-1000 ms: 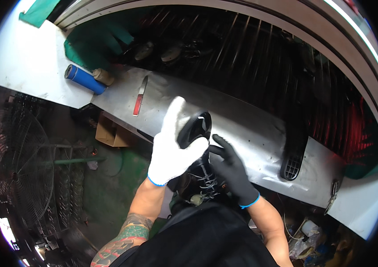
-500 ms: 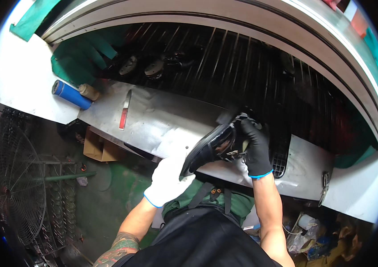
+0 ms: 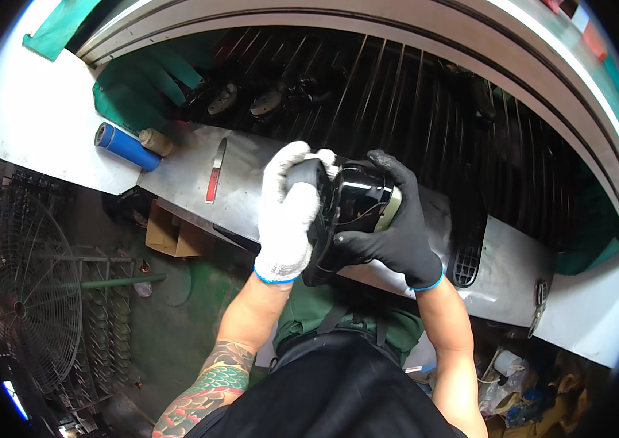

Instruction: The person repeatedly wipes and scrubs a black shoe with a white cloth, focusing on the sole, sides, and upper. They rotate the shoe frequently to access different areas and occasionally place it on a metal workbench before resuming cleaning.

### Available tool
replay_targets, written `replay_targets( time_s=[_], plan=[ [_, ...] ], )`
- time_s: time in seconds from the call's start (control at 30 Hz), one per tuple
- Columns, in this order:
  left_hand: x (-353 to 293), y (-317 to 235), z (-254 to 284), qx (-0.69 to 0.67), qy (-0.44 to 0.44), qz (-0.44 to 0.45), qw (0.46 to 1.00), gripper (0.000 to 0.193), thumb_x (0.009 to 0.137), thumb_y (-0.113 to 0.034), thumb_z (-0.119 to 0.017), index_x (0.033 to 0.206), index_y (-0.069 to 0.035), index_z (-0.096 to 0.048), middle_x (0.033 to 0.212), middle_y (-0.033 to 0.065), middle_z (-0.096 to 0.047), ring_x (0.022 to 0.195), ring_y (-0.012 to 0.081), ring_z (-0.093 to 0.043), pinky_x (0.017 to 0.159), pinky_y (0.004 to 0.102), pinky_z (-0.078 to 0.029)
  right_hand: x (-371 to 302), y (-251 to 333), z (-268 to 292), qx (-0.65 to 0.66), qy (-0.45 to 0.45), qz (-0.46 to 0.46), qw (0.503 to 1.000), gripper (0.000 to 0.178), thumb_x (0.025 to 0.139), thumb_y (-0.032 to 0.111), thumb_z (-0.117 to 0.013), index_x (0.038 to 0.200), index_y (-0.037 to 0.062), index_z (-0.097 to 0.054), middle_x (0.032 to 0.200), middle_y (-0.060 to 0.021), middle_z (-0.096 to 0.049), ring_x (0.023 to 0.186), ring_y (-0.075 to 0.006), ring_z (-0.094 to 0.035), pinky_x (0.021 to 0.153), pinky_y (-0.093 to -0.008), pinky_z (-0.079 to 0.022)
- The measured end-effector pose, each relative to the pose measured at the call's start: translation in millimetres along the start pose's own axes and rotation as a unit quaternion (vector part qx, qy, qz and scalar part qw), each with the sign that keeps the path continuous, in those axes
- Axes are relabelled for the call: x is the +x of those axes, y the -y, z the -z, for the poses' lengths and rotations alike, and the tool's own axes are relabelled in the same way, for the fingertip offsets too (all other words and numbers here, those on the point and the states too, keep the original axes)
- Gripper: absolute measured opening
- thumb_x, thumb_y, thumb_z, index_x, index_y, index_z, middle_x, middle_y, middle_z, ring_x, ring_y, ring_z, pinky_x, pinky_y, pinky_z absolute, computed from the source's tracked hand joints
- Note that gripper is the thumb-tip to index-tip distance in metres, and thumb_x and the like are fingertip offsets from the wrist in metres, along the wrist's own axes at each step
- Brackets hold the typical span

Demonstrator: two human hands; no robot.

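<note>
A glossy black shoe (image 3: pixel 360 196) is held between my two hands above the metal ledge, its dark sole side turned left. My left hand (image 3: pixel 287 226), in a white glove, is closed around the dark sole (image 3: pixel 308 175). My right hand (image 3: pixel 400 237), in a dark grey glove, wraps the glossy side, its fingers spread around it. A pale greenish piece (image 3: pixel 391 208) shows at the shoe's right edge. Whether sole and upper are fully joined cannot be made out. Just right of my right hand lies a black shoe sole (image 3: pixel 464 266) with a gridded heel.
On the metal ledge (image 3: pixel 189 171) lies a red-handled knife (image 3: pixel 215 174), with a blue roll (image 3: pixel 127 146) and a tan roll (image 3: pixel 156 141) farther left. Behind are dark rollers (image 3: pixel 397 95) carrying several shoes. A cardboard box (image 3: pixel 172 232) and a large fan (image 3: pixel 25 292) stand at left.
The shoe has been turned from slanting to more upright, and shifted slightly up. My left hand has moved up from the toe to the sole; my right hand now grips the glossy side.
</note>
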State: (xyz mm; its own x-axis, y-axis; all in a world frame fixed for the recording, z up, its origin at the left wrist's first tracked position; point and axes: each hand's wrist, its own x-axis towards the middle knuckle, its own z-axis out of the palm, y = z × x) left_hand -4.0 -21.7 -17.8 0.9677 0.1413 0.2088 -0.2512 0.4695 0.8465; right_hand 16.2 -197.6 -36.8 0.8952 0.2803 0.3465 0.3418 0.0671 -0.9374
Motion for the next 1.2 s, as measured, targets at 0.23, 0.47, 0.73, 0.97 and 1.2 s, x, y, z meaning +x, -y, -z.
replay_targets(
  time_s=[0.23, 0.47, 0.73, 0.97, 1.2],
  plan=[
    [-6, 15, 3, -0.165, -0.087, 0.061, 0.981, 0.073, 0.1, -0.051, -0.066, 0.155, -0.009, -0.043, 0.144, 0.0196, -0.058, 0.125, 0.0314, -0.063, 0.109, 0.0483, -0.053, -10, -14, 9, 0.051, -0.025, -0.016, 0.998, 0.11, 0.062, 0.024, -0.104, 0.149, 0.0066, -0.039, 0.147, -0.0145, -0.049, 0.131, -0.0237, -0.056, 0.111, -0.0403, -0.051],
    [14, -11, 8, 0.048, 0.12, 0.086, 0.988, 0.089, 0.094, -0.049, -0.076, 0.157, 0.0, -0.036, 0.145, 0.0216, -0.058, 0.13, 0.0271, -0.06, 0.111, 0.0405, -0.051, -6, -4, 7, 0.053, 0.01, -0.018, 0.998, 0.106, 0.068, 0.026, -0.102, 0.15, 0.0061, -0.037, 0.146, -0.0152, -0.049, 0.131, -0.0245, -0.056, 0.11, -0.0404, -0.051],
    [2, 11, 1, -0.268, -0.083, 0.11, 0.954, 0.068, 0.102, -0.039, -0.068, 0.156, -0.008, -0.04, 0.141, 0.0213, -0.059, 0.122, 0.0311, -0.065, 0.106, 0.046, -0.056, -7, -4, 11, 0.104, -0.022, -0.084, 0.991, 0.111, 0.063, 0.017, -0.102, 0.151, 0.0073, -0.035, 0.144, -0.0134, -0.054, 0.126, -0.023, -0.06, 0.106, -0.0401, -0.056],
    [6, -1, 5, 0.054, 0.084, 0.069, 0.993, 0.086, 0.102, -0.047, -0.066, 0.164, -0.002, -0.026, 0.147, 0.0173, -0.058, 0.13, 0.0233, -0.06, 0.111, 0.0367, -0.05, -7, 9, 8, 0.079, -0.008, -0.089, 0.993, 0.108, 0.066, 0.014, -0.101, 0.151, 0.0072, -0.034, 0.144, -0.0137, -0.052, 0.128, -0.0233, -0.059, 0.106, -0.0398, -0.055],
    [-1, -25, 2, 0.134, 0.124, 0.029, 0.983, 0.086, 0.103, -0.046, -0.062, 0.162, 0.005, -0.026, 0.144, 0.0229, -0.059, 0.13, 0.0274, -0.061, 0.114, 0.0389, -0.047, -16, 13, -4, -0.001, 0.019, 0.029, 0.999, 0.103, 0.072, 0.021, -0.099, 0.149, 0.0038, -0.032, 0.146, -0.0209, -0.048, 0.135, -0.0314, -0.055, 0.112, -0.0433, -0.048]
  ],
)
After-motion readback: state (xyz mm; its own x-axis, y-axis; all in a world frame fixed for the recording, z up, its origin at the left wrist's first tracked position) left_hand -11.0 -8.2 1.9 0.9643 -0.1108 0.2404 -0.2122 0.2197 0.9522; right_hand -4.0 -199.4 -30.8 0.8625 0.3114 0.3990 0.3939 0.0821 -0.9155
